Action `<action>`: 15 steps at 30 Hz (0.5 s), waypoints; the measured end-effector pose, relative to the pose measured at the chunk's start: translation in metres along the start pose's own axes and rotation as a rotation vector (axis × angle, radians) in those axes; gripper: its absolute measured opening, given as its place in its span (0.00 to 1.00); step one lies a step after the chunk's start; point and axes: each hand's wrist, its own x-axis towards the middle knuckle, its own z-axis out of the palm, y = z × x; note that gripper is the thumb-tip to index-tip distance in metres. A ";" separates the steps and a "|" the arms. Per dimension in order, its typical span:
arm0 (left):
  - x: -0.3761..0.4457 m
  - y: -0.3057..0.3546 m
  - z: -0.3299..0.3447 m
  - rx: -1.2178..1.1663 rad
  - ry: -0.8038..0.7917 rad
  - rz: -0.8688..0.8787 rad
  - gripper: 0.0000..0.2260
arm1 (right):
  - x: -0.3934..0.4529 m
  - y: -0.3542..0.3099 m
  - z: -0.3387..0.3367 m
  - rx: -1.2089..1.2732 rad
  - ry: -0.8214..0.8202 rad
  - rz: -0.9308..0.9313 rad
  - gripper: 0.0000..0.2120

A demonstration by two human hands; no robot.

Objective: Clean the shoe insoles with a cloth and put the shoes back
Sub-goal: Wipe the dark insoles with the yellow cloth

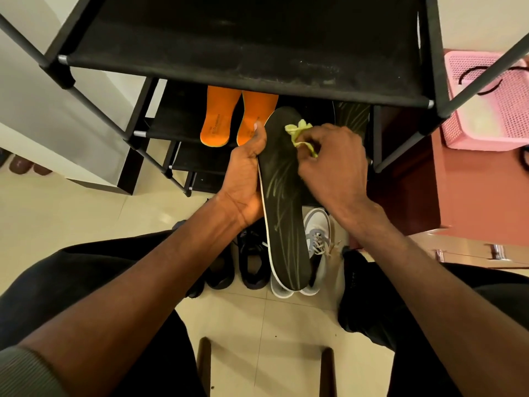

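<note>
Left hand [248,164] grips insole [282,196] edge, right hand [332,164] pinches cloth [297,133] on it; hard rubbing could twist insole loose.

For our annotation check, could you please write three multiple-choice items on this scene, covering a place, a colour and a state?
1. Where do the orange insoles lie?
A. on a rack shelf
B. on the floor
C. in the pink basket

2. What colour is the cloth?
A. blue
B. yellow-green
C. red

3. What is the left hand doing?
A. hanging idle
B. gripping the black insole
C. tying laces

Key: 1 A, they rest on the rack; 2 B, seen under the right hand; 3 B, its fingers wrap the insole's edge.
</note>
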 end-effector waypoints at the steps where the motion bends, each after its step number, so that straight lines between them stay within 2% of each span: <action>1: 0.001 0.001 -0.002 -0.013 -0.004 -0.015 0.28 | -0.005 -0.006 0.002 0.045 -0.026 -0.040 0.10; 3: 0.002 0.005 -0.006 -0.048 -0.010 -0.028 0.27 | -0.014 -0.015 0.003 0.106 -0.068 -0.123 0.10; 5: 0.002 0.006 -0.007 -0.056 -0.021 -0.026 0.25 | -0.016 -0.017 0.000 0.036 -0.053 -0.168 0.10; 8: 0.001 0.002 -0.003 -0.012 -0.041 -0.019 0.23 | -0.002 -0.004 -0.008 -0.119 0.011 -0.096 0.11; 12: 0.000 0.002 -0.003 0.086 -0.054 -0.020 0.22 | 0.018 0.012 -0.018 -0.013 0.097 0.035 0.10; 15: -0.001 0.004 -0.003 0.112 -0.058 -0.048 0.23 | 0.022 0.017 -0.020 0.079 0.102 0.042 0.10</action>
